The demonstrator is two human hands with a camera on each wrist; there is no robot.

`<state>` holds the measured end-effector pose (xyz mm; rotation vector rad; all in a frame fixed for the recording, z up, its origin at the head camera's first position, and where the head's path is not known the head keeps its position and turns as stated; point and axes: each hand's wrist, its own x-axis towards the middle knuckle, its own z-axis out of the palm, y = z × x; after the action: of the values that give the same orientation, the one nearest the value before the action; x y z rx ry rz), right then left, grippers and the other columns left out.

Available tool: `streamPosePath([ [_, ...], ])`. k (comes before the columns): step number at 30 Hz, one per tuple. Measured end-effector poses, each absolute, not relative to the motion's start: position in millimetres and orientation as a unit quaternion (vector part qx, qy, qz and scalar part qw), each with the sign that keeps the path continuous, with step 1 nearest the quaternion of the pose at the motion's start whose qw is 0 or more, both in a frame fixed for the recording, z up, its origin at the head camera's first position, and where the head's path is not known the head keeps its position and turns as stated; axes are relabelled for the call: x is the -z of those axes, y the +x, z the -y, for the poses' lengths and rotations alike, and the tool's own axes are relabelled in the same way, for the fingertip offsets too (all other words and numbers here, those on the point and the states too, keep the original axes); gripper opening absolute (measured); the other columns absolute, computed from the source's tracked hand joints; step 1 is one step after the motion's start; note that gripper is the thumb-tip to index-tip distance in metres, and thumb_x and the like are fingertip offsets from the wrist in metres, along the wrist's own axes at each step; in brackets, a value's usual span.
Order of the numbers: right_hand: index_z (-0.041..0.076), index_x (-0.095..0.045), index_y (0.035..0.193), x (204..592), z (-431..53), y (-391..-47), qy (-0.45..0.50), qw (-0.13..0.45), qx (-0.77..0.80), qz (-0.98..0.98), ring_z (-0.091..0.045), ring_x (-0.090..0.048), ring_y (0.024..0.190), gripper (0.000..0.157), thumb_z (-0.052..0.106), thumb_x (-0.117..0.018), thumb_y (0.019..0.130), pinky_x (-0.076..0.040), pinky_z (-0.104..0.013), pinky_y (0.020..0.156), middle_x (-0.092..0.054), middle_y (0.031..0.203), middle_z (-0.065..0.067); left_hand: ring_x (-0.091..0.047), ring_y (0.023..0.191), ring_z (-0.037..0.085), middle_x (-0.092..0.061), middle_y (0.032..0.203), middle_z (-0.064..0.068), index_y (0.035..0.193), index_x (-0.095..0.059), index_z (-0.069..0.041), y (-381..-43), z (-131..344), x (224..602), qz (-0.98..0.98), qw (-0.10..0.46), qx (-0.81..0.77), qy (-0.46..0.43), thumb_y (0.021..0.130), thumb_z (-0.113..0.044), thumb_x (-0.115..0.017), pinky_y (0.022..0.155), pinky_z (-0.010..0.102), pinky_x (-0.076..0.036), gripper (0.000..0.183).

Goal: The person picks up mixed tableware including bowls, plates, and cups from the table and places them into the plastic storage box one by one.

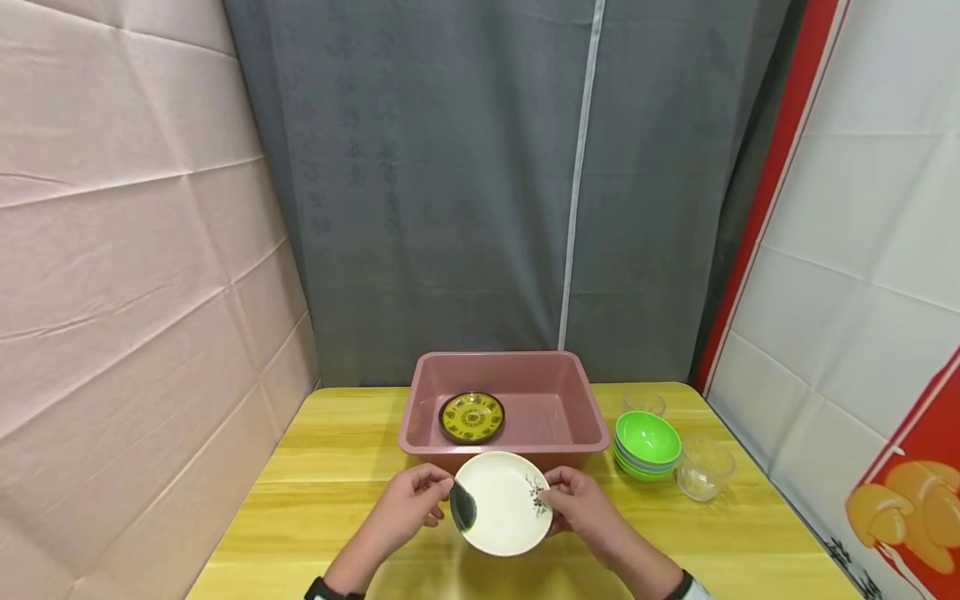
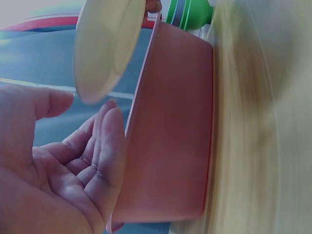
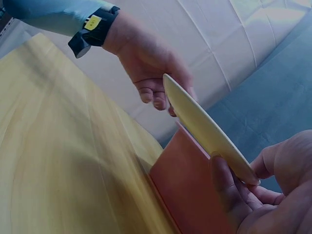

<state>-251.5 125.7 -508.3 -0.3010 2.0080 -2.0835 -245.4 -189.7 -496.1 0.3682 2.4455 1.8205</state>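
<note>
A round white plate (image 1: 501, 505) with a dark green patch and a small floral print is held up in front of the pink basin. Its right edge is pinched between the thumb and fingers of my right hand (image 1: 579, 500), as the right wrist view (image 3: 280, 187) also shows. At the plate's left edge is my left hand (image 1: 411, 502). In the left wrist view that hand's thumb and fingers (image 2: 109, 141) stand apart, with the plate's rim (image 2: 95, 95) just beyond their tips. Inside the pink basin (image 1: 540, 360) lies a yellow patterned plate (image 1: 472, 417) with a dark rim.
Right of the basin stands a stack of bowls (image 1: 648, 442), green on top. Beside it is a clear glass (image 1: 705, 471), with another clear glass (image 1: 643, 402) behind. All stand on a wood-grain table (image 1: 300, 508). A grey curtain (image 1: 450, 183) hangs behind.
</note>
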Motion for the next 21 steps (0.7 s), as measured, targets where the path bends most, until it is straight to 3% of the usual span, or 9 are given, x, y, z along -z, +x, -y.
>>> streamPosePath([
  [6,-0.016,-0.055,0.128,501,-139,-258,-0.114,0.131,0.705,-0.688,-0.018,-0.071,0.072,0.028,0.004,-0.059,0.108,-0.065,-0.034,0.067,-0.072,0.095,-0.006,-0.070,0.083,0.023,-0.071,0.098,0.004,0.116,-0.074,-0.003,-244,218,504,-0.836,0.046,-0.530,0.137,0.112,-0.020,-0.068,0.068,0.032,-0.062,0.019],
  [12,-0.016,-0.056,0.132,486,-151,-269,-0.114,0.130,0.702,-0.691,-0.018,-0.073,0.080,0.034,0.008,-0.059,0.108,-0.066,-0.035,0.074,-0.072,0.102,-0.008,-0.065,0.093,0.016,-0.071,0.102,-0.002,0.113,-0.077,-0.010,-250,241,510,-0.906,-0.015,-0.412,0.100,0.107,-0.022,-0.075,0.078,0.036,-0.058,0.013],
  [16,-0.015,-0.057,0.134,477,-158,-279,-0.102,0.117,0.695,-0.702,-0.019,-0.072,0.083,0.035,0.010,-0.060,0.110,-0.066,-0.035,0.076,-0.071,0.105,-0.010,-0.068,0.100,0.020,-0.070,0.109,0.003,0.117,-0.077,-0.007,-258,251,514,-0.940,-0.060,-0.331,0.059,0.103,-0.018,-0.080,0.087,0.046,-0.060,0.017],
  [21,-0.012,-0.059,0.131,472,-161,-290,-0.075,0.087,0.677,-0.727,-0.022,-0.067,0.082,0.033,0.013,-0.063,0.110,-0.063,-0.034,0.074,-0.069,0.104,-0.011,-0.071,0.111,0.034,-0.070,0.120,0.015,0.127,-0.074,-0.002,-267,258,522,-0.966,-0.104,-0.233,0.036,0.099,-0.019,-0.082,0.095,0.057,-0.061,0.033],
])
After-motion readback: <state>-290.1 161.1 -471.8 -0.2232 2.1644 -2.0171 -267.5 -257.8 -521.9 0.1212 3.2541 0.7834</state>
